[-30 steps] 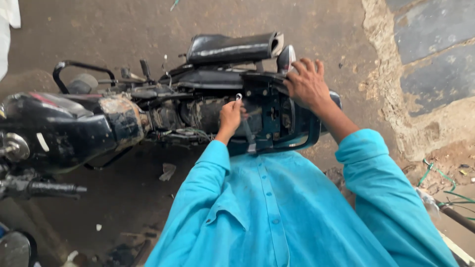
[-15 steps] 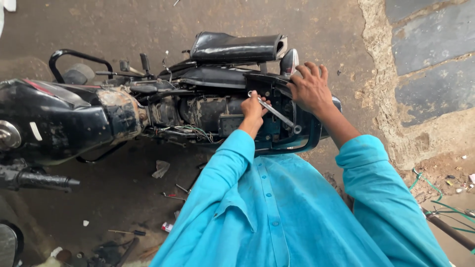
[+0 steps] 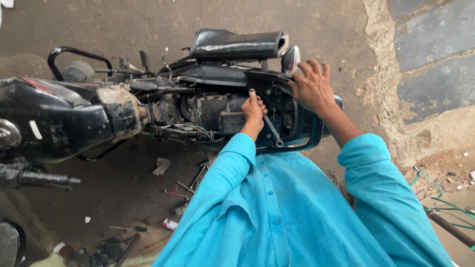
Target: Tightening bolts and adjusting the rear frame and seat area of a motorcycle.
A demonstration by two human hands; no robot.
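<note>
Left hand (image 3: 253,112): fist wrapped round a spanner (image 3: 266,120), centre of frame, upper end on the motorcycle (image 3: 208,106) frame.
Right hand (image 3: 312,86): fingers spread, pressed flat on the rear panel (image 3: 277,81), right of centre.
Progress: seat (image 3: 237,44) already off, lying beyond the bike; panel still mounted, so loosening looks unfinished.
Floor (image 3: 118,198): small tools scattered, lower left.
Hidden: the fastener under the spanner; bike's front cut off at left.

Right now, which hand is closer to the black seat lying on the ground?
The right hand. It rests on the motorcycle's rear frame just beside the black seat. The left hand grips a wrench lower down, farther away.
</note>
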